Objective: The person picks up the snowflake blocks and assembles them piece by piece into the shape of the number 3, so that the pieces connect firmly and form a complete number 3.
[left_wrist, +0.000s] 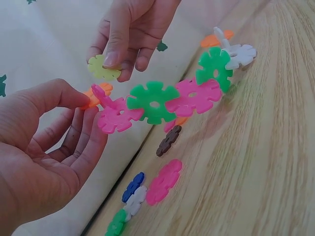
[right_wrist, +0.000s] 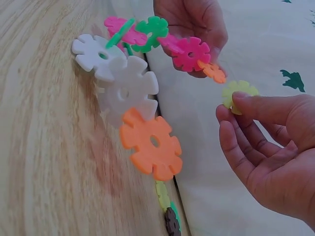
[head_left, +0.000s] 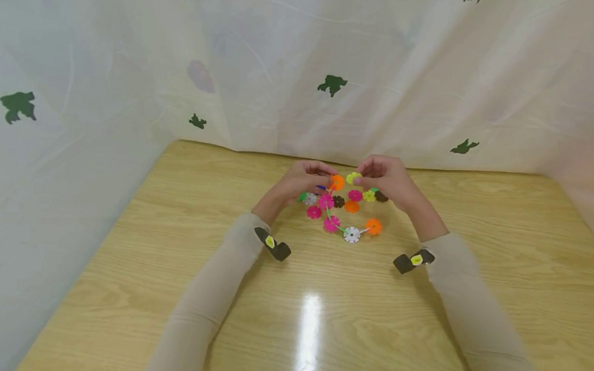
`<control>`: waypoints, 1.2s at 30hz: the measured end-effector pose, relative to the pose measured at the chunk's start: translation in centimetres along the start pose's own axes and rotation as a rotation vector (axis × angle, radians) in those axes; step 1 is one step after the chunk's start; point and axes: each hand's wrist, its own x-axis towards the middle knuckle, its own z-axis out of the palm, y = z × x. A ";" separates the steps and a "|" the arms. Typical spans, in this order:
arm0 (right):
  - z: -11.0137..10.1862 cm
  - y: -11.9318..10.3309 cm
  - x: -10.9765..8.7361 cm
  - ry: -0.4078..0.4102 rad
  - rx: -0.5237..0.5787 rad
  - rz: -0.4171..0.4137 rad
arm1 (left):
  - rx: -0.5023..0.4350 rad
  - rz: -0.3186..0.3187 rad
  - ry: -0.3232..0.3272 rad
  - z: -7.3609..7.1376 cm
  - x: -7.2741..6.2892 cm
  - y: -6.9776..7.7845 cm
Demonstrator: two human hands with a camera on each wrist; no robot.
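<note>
My left hand (head_left: 299,183) pinches an orange notched flower disc (head_left: 337,182) at one end of a chain of interlocked discs. Pink discs (left_wrist: 194,96), green discs (left_wrist: 153,102) and white discs (right_wrist: 88,54) make up that chain, which curves toward me and finishes in another orange disc (right_wrist: 152,145). Between thumb and fingers, my right hand (head_left: 390,179) holds a single yellow flower disc (head_left: 353,178). The yellow disc is close to the left hand's orange disc, with a small gap between them in the right wrist view.
Loose discs lie on the wooden table (head_left: 355,308) beneath and behind the chain: a pink one (left_wrist: 165,182), a brown one (left_wrist: 169,141), a blue one (left_wrist: 133,187) and several others. A pale curtain (head_left: 265,59) with green leaf shapes hangs along the table's far edge.
</note>
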 end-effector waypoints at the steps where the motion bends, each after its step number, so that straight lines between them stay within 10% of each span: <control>1: 0.0 0.1 0.0 -0.002 0.000 0.001 | 0.000 -0.001 0.000 0.0 0.0 0.0; 36: 0.6 0.5 0.1 0.012 0.046 0.000 | 0.028 0.011 -0.010 0.0 -0.2 -0.1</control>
